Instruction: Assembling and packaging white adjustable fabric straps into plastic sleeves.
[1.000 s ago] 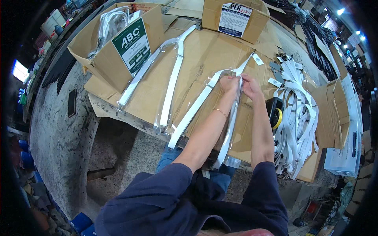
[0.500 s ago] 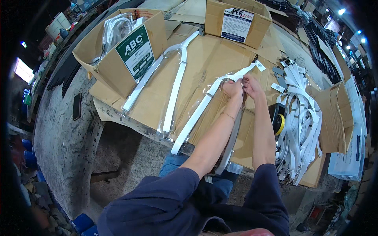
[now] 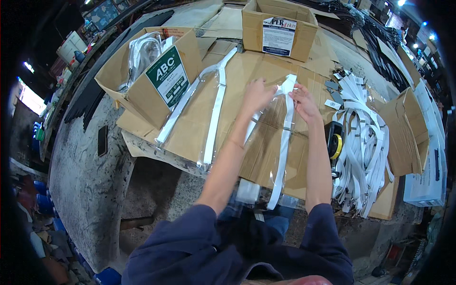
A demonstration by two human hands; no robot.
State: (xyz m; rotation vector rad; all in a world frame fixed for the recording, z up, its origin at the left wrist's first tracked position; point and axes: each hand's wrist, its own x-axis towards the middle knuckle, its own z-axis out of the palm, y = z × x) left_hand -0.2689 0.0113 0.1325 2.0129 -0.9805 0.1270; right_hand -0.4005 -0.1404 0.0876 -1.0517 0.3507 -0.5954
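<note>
A pair of white Y-shaped suspenders (image 3: pixel 286 130) in clear plastic lies in front of me, its right strap running to the table's near edge. My left hand (image 3: pixel 258 98) is closed at the left of the joint, thumb on the strap; the left strap passes partly hidden beneath my hand and forearm. My right hand (image 3: pixel 304 101) pinches the joint's right edge between thumb and fingers. To the left, another pair of white suspenders (image 3: pixel 222 90) lies spread in clear plastic, touched by neither hand.
Cardboard sheets (image 3: pixel 237 64) cover the table. An open box (image 3: pixel 137 99) of plastic-wrapped pieces stands left; another open box (image 3: pixel 297 35) stands at the back. On the right are a heap of white suspenders (image 3: pixel 363 147), a black-and-yellow tape dispenser (image 3: pixel 336 145) and a cardboard box (image 3: pixel 401 137). A phone (image 3: pixel 102 140) lies far left.
The suspenders' top end has folded down toward me, and its tag is out of sight. The right strap now shows white instead of grey. My hands have moved apart, the left one leftward.
</note>
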